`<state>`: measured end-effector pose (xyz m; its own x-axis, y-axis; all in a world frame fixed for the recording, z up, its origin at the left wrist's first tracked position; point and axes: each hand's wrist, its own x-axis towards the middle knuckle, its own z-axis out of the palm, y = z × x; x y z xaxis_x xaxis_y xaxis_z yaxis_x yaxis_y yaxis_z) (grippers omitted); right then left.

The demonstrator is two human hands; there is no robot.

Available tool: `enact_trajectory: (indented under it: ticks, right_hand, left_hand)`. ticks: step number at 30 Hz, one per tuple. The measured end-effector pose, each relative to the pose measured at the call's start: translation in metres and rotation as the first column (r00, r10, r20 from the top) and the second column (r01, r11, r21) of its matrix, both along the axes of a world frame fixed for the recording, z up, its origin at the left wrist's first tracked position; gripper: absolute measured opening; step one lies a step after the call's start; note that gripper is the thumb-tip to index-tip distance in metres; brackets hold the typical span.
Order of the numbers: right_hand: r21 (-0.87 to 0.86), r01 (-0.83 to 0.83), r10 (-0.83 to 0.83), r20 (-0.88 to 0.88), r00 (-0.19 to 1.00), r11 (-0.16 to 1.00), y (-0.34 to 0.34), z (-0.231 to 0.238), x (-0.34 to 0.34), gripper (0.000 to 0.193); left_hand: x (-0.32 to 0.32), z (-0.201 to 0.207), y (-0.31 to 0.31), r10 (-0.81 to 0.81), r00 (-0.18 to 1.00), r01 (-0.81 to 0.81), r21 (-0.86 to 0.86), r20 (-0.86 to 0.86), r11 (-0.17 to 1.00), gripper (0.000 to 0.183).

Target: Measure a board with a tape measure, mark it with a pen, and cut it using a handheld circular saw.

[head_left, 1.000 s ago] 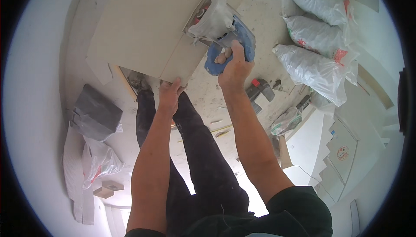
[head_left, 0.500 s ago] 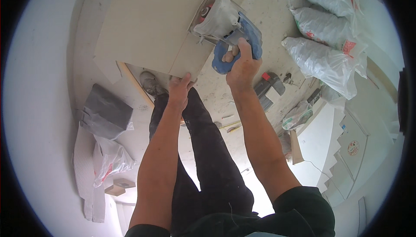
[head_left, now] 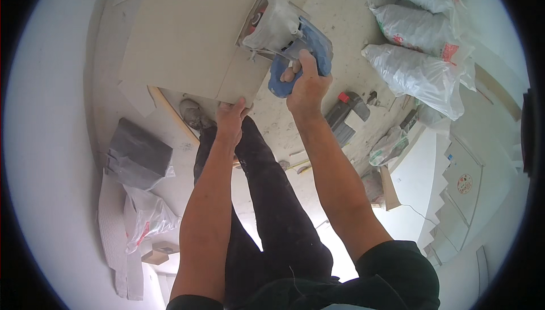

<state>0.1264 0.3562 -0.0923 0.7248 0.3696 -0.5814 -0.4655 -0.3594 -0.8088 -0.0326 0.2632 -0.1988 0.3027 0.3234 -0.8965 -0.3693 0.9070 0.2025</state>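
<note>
My right hand (head_left: 308, 91) is wrapped round the blue handle of a dusty circular saw (head_left: 272, 25). The saw rests on a large beige board (head_left: 176, 35), near the board's right side. A thin straight line runs along the board from the saw's base to the near edge. At that edge my left hand (head_left: 230, 118) grips the board's near corner, thumb on top, the other fingers partly hidden. The saw's blade is out of sight under its body.
Several stuffed plastic sacks (head_left: 417, 69) lie at the far right. A dark tool case (head_left: 347, 118) stands right of my forearm. A wooden strip (head_left: 173, 114) and my shoe (head_left: 192, 112) are beneath the board's near edge. A dark grey folded sheet (head_left: 139, 151) lies at left.
The whole view has shifted slightly. My right hand and the saw show a little farther left in the picture; both hands keep their grips.
</note>
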Motion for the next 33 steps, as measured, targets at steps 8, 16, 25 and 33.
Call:
enact_trajectory:
  ticks: [8, 16, 25, 33]
  right_hand:
    - [-0.01, 0.005, -0.005, 0.003, 1.0, 1.0, -0.0002, -0.0009, 0.0018, 0.009]
    - [0.001, 0.066, -0.066, -0.007, 0.998, 0.998, 0.0039, 0.0006, -0.0022, 0.013]
    - [0.012, 0.1, -0.1, -0.01, 0.995, 0.995, 0.0049, 0.0002, -0.0032, 0.017]
    - [-0.02, 0.008, -0.008, 0.024, 1.0, 1.0, -0.0031, -0.0047, 0.0012, 0.009]
  left_hand:
    - [0.0043, -0.0043, -0.0015, 0.046, 0.999, -0.046, 0.013, 0.007, 0.999, 0.041]
    - [0.0044, -0.0048, 0.0004, 0.031, 0.999, -0.032, 0.009, 0.015, 0.999, 0.041]
    - [0.0043, -0.0087, 0.0013, 0.035, 0.999, -0.036, 0.032, 0.038, 0.999, 0.041]
    - [0.0077, -0.0021, 0.0067, 0.026, 1.0, -0.026, 0.014, -0.001, 1.0, 0.037]
